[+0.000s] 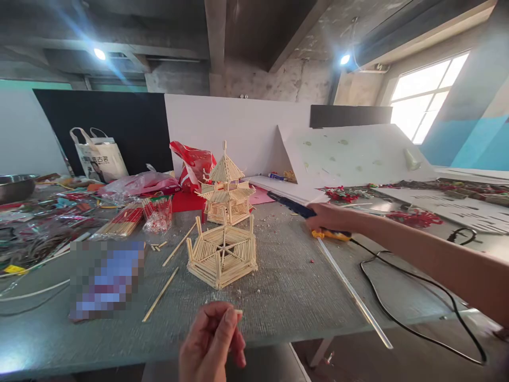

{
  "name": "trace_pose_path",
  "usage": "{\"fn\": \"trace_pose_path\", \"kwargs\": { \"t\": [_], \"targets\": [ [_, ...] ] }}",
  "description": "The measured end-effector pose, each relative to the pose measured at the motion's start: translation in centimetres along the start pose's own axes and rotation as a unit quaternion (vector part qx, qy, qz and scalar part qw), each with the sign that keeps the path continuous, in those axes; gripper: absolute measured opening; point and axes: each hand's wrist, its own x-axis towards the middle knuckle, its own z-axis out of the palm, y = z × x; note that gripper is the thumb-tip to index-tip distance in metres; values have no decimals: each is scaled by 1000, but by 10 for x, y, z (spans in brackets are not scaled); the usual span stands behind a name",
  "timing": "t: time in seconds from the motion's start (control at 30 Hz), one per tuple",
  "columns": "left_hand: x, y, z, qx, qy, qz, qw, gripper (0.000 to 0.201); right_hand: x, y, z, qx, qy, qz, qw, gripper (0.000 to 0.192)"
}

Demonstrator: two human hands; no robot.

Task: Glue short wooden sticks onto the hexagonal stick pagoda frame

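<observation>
My left hand (212, 342) is low at the front edge of the grey table (286, 292), pinching a short piece of wooden stick between thumb and fingers. My right hand (328, 218) reaches out to the right and grips a blue and yellow glue gun (292, 208) with a long clear glue stick (350, 289) trailing out of its back. A hexagonal stick base (221, 254) sits in the middle of the table. Behind it stands a stick pagoda with a pointed roof (226, 188).
A black cord (401, 313) runs over the table's right side. Loose wooden sticks (161, 294) lie left of the base, with stick bundles (123, 220), red bags (194, 164), a tote bag (99, 154) and a metal bowl (16, 187). White boards (350, 154) lean behind.
</observation>
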Motion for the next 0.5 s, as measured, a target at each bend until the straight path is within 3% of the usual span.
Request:
{"fn": "trace_pose_path", "kwargs": {
  "t": [0.1,0.17,0.2,0.33,0.5],
  "targets": [
    [-2,2,12,-46,2,-15,999,22,-63,10,25,113,-33,-7,993,21],
    [-3,1,23,-54,7,-17,998,21,-102,10,44,312,-93,29,945,33],
    [-2,0,28,-54,6,-14,998,20,-119,8,51,353,-114,47,927,35],
    [3,-4,44,-49,-31,-3,998,18,-162,-10,67,374,-155,58,912,23],
    [16,-6,56,-37,-41,46,997,19,-168,-29,76,364,-150,50,918,15]
  ]
}}
